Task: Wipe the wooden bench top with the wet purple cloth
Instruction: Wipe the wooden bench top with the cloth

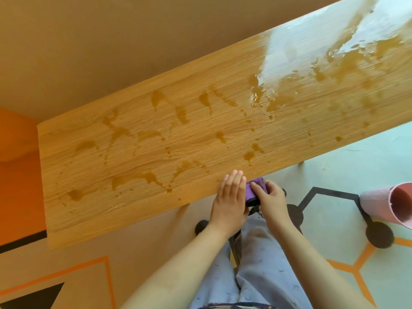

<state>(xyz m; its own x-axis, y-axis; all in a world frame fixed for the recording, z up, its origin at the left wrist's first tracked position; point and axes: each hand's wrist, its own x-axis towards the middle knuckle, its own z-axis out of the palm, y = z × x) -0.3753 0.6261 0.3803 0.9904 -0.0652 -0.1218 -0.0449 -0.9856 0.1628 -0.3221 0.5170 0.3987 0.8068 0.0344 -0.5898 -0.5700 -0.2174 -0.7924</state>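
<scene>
The right hand (270, 197) grips the folded purple cloth (256, 185) at the near edge of the bench (156, 152) — just beside the left hand (230, 197), lying flat with straight fingers. Wiping seems barely begun; next comes a firm sweep across the wet streaks (120, 132).

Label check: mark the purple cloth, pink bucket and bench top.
purple cloth (259, 182), head view, folded upper face
pink bucket (375, 205), head view, outer wall
bench top (196, 141), head view, bare wood at middle
</scene>
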